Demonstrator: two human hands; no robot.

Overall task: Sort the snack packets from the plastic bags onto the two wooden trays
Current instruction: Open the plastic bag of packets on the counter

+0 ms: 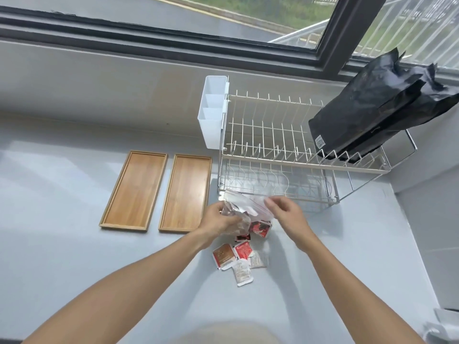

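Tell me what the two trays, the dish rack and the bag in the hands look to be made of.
Two trays: wood, possibly bamboo, with striped grain and smooth finish. Dish rack: thin metal wire, pale-coated above, shiny below. Bag: clear, crinkled plastic film; packets show through it.

A wire dish rack (293, 155) stands on the grey desk (74, 244) toward its far right corner, below the window (223, 18). A white plastic cutlery holder (213, 112) hangs on the rack's left end, and black foil bags (372, 110) lean on its right end.
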